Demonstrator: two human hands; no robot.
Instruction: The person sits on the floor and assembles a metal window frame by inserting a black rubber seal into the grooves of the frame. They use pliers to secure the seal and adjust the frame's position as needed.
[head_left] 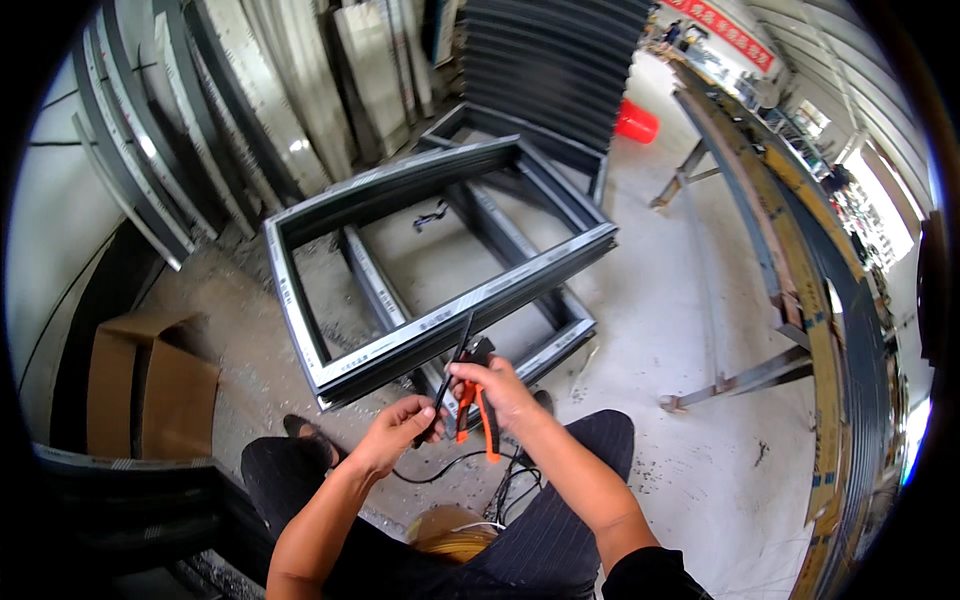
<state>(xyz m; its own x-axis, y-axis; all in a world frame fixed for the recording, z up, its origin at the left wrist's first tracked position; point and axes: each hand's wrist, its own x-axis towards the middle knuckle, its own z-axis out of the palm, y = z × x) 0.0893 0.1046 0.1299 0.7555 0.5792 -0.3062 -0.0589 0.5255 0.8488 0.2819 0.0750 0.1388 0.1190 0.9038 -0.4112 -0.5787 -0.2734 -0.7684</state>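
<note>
A pair of orange-handled cutters (488, 425) sits in my right hand (505, 388), whose fingers are closed round the handles. The dark jaws point up and away from me. Close beside them, my left hand (400, 430) pinches a thin black strip (466, 335). That strip slants upward past the cutters' jaws; whether the jaws touch it I cannot tell. Just beyond both hands lies a dark grey window frame (445, 322) with pale printed film along its edges. It rests tilted on other dark frames (545, 350).
An open cardboard box (180, 400) stands at left. Long profiles (205, 130) lean on the wall behind it. A red bucket (636, 122) stands at the far right, near a long rack (790, 240) of profiles. Black cable (430, 478) and a yellow coil (455, 545) lie between my legs.
</note>
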